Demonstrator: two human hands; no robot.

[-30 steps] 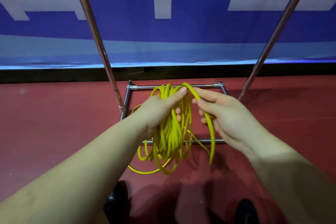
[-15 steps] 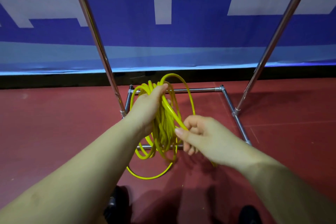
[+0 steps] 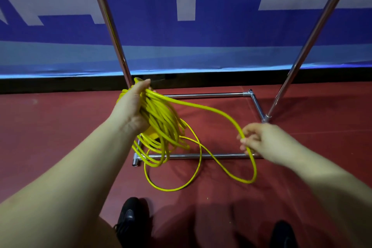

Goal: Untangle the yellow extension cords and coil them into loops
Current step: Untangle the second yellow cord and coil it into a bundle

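Observation:
My left hand (image 3: 131, 106) grips the top of a bundle of yellow extension cord loops (image 3: 161, 127), held up above the red floor. The loops hang down under that hand to about the rack's front bar. One free strand (image 3: 211, 109) runs from the bundle rightward to my right hand (image 3: 259, 141), which pinches it between thumb and fingers. Below my right hand the strand drops, curves back left and lies in a loose loop on the floor (image 3: 173, 188).
A chrome rack base (image 3: 205, 94) lies on the red floor, with two slanted chrome poles (image 3: 112, 26) rising from it. A blue and white banner (image 3: 221, 36) stands behind. My two black shoes (image 3: 129, 217) are at the bottom edge.
My right hand has moved out to the right and down, drawing a strand away from the bundle. The left hand has lifted the bundle a little and more cord now trails on the floor.

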